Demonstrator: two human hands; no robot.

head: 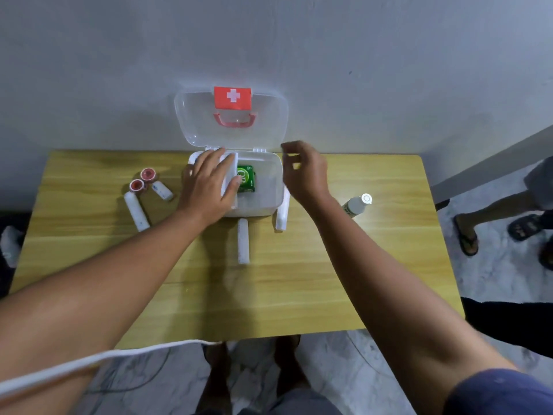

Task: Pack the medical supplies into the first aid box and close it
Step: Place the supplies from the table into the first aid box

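Observation:
The white first aid box [276, 188] stands open at the table's back edge, its clear lid [269, 124] with a red cross label leaning on the wall. A green packet [247, 178] lies inside. My left hand [206, 187] lies on a white inner tray [231, 164] over the box's left half, fingers curled over its edge. My right hand [305, 172] hovers at the box's right rim, fingers loosely bent, holding nothing. White bandage rolls lie left [136, 211], in front [243, 241] and against the right side [282, 214] of the box.
Two red tape rolls [148, 174] and a small white tube [162, 190] sit left of the box. A clear bottle with a white cap [357, 205] lies to the right. Another person's sandalled feet [466, 235] stand beside the wooden table [299, 280].

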